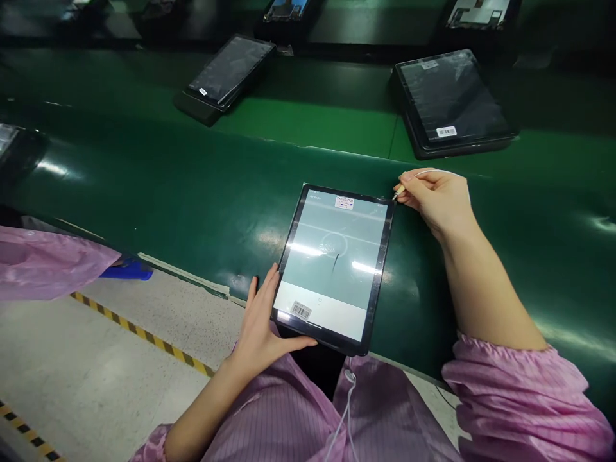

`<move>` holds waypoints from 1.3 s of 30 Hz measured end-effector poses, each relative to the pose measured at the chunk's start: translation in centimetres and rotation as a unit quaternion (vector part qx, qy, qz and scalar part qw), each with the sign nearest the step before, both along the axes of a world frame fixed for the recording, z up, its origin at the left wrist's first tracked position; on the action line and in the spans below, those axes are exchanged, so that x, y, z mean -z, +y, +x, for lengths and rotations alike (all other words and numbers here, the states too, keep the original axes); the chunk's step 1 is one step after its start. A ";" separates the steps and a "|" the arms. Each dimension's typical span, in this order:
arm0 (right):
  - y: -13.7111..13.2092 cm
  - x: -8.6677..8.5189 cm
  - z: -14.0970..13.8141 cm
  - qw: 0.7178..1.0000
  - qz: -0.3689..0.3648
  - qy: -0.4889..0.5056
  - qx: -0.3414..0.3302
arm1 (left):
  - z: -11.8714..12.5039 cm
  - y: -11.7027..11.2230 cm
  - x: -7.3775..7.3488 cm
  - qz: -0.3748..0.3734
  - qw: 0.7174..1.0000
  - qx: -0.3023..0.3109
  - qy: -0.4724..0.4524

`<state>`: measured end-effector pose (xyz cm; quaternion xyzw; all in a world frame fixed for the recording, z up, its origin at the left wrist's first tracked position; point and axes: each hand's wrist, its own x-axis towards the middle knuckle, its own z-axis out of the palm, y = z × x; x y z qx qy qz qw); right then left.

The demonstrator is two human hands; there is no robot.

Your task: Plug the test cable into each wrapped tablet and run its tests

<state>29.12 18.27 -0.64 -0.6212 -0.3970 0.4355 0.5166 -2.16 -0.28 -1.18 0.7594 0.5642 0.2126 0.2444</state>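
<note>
A tablet (pixel 332 250) with a lit pale screen lies in front of me, its lower end at the table's front edge. Two paper labels are on it: one at the top, a barcode one at the lower left. My left hand (pixel 264 327) grips its lower left corner, thumb along the bottom edge and fingers on the left side. By the upper right corner, my right hand (pixel 436 196) pinches a cable plug (pixel 400 190) with a cream body and metal tip. Its thin white cable loops over the hand. The tip is at the corner; whether it is inserted I cannot tell.
On the green bench (pixel 202 192), a dark tablet (pixel 233 69) lies on a black block at the back left, another (pixel 452 99) at the back right. Further units lie beyond. A pink sleeve (pixel 52 262) of another person is at left. A white cord (pixel 347 410) hangs at my front.
</note>
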 end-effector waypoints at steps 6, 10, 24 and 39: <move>0.0 -0.5 0.0 1.000 -0.010 -0.003 -0.026 | 0.3 -0.3 -0.6 -0.035 0.999 -0.027 -0.019; 0.1 -0.3 -0.1 0.999 -0.007 0.002 -0.039 | 0.5 -0.5 -0.7 -0.051 0.997 -0.041 -0.029; -1.7 -1.0 -0.4 0.985 -0.122 0.118 -0.034 | 0.8 -2.0 1.1 -0.159 0.973 -0.158 -0.059; -3.1 -0.2 -1.0 0.998 -0.068 0.005 -0.004 | 0.5 -0.6 0.8 -0.079 0.996 -0.034 -0.030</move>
